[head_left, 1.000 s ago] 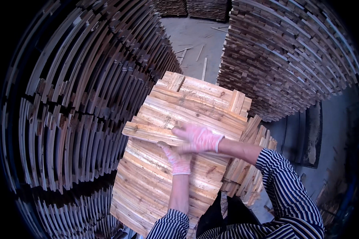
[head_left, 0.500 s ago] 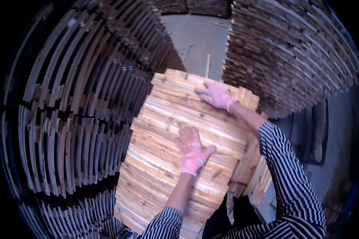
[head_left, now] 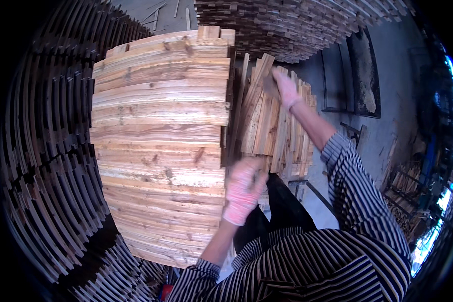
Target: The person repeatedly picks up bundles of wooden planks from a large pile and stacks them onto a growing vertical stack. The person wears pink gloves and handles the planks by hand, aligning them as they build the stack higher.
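Note:
Rows of pale wooden slats (head_left: 161, 118) lie edge to edge in a broad stack to the left of my body. My left hand (head_left: 244, 194), in a pink-and-white glove, hovers by the stack's right edge. It is blurred, with the thumb apart from the curled fingers and nothing seen between them. Farther off to the right, a smaller, looser pile of wooden slats (head_left: 277, 133) stands beside the stack. There my gloved right hand (head_left: 287, 90) has its fingers closed at the end of a wooden slat (head_left: 271, 86), partly hidden and blurred.
Tall racks of dark, weathered slats (head_left: 60, 131) rise along the left. Another high stack of dark slats (head_left: 282, 30) stands at the back. To the right are a dark metal frame (head_left: 350, 75) on the grey floor and a heap of thin wood (head_left: 402, 186).
Both hands have left the top of the broad stack. My right hand has gone to the looser pile, my left to the stack's right edge. The view has swung right.

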